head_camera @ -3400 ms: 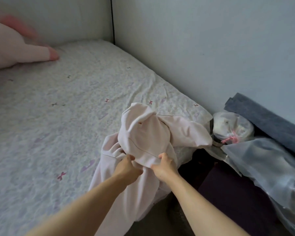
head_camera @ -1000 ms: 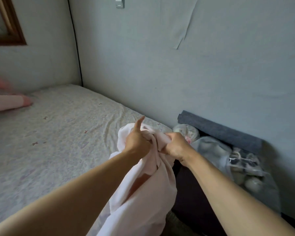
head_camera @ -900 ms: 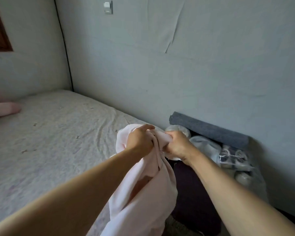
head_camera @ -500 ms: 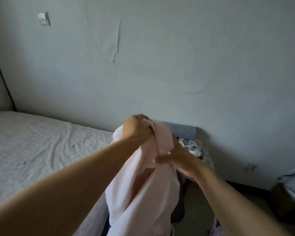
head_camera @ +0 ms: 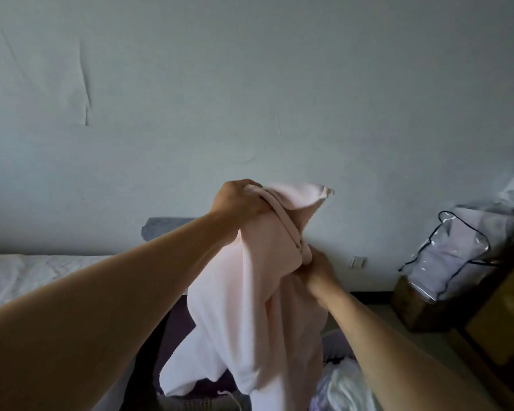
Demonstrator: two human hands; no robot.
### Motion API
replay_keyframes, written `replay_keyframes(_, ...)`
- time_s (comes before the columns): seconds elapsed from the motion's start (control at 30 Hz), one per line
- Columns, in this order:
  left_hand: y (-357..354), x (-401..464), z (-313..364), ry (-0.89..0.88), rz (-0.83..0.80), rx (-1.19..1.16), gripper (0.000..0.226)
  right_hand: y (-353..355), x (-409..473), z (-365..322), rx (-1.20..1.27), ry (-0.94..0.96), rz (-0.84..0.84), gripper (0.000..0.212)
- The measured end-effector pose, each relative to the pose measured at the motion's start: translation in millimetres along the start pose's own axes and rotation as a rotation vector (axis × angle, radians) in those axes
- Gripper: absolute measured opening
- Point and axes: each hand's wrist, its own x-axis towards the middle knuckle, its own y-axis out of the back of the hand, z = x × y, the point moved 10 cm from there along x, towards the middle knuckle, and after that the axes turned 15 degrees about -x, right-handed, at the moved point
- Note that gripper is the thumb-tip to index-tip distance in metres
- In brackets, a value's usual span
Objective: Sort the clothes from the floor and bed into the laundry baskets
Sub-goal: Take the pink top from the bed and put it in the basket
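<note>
Left hand (head_camera: 238,203) and right hand (head_camera: 318,265) both clench the pink garment (head_camera: 250,307), lifted above the bed (head_camera: 18,274), apparently for carrying.

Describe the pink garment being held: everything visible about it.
The pink garment is pale, soft-looking fabric with a zipper edge at its top corner. It hangs bunched, in front of the wall. The left hand grips its top; the right hand grips a rolled edge lower down. Its lower end runs out of frame.

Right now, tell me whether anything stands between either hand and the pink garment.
Nothing does. The left hand grips the pink garment at its top and the right hand grips it lower. No laundry basket shows clearly here.
</note>
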Motion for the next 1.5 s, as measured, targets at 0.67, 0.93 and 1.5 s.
replay_keyframes(0.67,-302,14,-6,0.007,-0.389,-0.237,0.02,289,27,190,0.074,-0.285,0.679,0.022)
replay_keyframes(0.93,-349,49,-70,0.138,-0.418,-0.232,0.015,289,48,244,0.053,-0.38,0.693,0.009)
replay_keyframes(1.5,-406,161,-244,0.244,-0.587,-0.092,0.016,173,135,384,0.145,-0.746,0.649,0.017)
